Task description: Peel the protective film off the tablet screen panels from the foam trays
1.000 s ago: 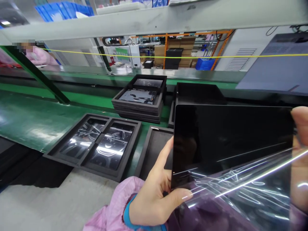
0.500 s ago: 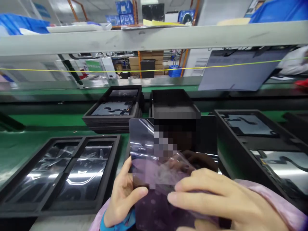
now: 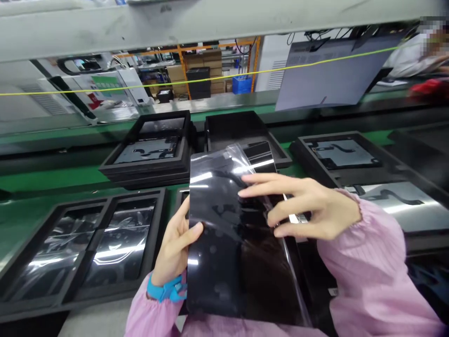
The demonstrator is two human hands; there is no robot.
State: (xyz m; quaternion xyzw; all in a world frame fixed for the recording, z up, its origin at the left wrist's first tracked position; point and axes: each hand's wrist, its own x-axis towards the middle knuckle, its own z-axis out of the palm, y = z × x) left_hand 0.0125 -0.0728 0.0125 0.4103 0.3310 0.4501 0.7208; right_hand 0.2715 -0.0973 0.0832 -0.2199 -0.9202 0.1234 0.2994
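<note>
A glossy black screen panel (image 3: 217, 262) is tilted up in front of me, with clear film (image 3: 242, 161) over its face. My left hand (image 3: 177, 243), with a blue band at the wrist, grips the panel's left edge, thumb on the front. On the right part of the film rests my right hand (image 3: 301, 201), fingers bent and partly spread; whether the fingertips pinch the film is unclear. Film hangs loosely along the panel's right side.
A two-compartment black tray (image 3: 159, 234) with film-covered screens lies left. Stacked trays (image 3: 147, 171) and another black tray (image 3: 286, 161) stand behind. At right, a tray (image 3: 329, 175) holds panels. A person's sleeve (image 3: 407, 56) shows far right.
The view has shifted lower and the panel now stands more upright in it. My right hand has moved up the panel, and the film has shifted toward its top and right side.
</note>
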